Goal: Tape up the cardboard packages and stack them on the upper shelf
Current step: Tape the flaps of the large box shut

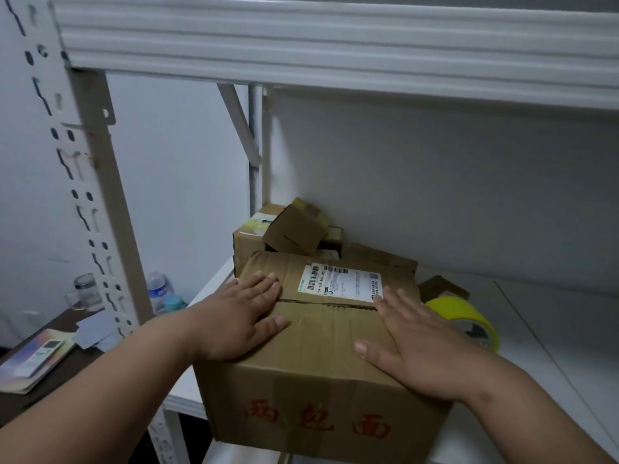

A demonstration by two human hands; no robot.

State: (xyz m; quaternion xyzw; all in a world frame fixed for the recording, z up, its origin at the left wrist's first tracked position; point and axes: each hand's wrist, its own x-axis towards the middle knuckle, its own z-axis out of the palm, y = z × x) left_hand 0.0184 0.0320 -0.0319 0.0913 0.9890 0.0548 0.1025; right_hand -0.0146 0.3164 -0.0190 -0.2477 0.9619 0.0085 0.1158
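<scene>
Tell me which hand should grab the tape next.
Right. The right hand lies flat on the brown cardboard box beside the yellow tape roll; the left hand presses the far side.

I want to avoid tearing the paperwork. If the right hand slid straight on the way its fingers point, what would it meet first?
The right hand lies flat on the cardboard box, fingers pointing up-left. Its fingertips already sit at the corner of the shipping label, so that comes first, probably.

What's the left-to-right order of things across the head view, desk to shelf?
Booklet with remote on the desk → glass mug → water bottle → left hand → shipping label on the cardboard box → right hand → yellow tape roll.
</scene>
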